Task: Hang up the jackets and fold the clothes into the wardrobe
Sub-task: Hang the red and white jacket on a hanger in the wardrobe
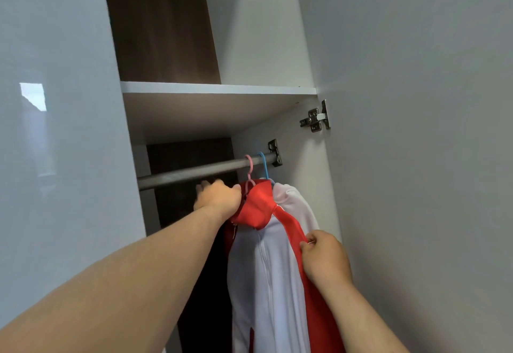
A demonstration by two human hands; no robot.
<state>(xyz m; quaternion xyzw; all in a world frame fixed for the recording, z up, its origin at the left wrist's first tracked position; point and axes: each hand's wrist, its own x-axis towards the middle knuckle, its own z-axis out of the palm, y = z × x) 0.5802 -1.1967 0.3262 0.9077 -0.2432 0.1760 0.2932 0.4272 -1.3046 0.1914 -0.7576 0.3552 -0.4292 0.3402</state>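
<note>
Seen from head height, looking up into an open wardrobe with a white shelf above a grey metal rail. Two hangers hook over the rail's right end, just beside its bracket: a pink hanger and, to its right, a blue hanger. A red-and-white jacket hangs from the pink one, collar up, its white front facing the camera. A white garment hangs just behind it on the blue one. The left hand is at the jacket's left shoulder, thumb against the red cloth by the hanger. Its fingers curl away from view, so I cannot tell whether they clasp anything. The right hand pinches the jacket's red right edge between thumb and forefinger. A metal hinge sits on the open door at right.
</note>
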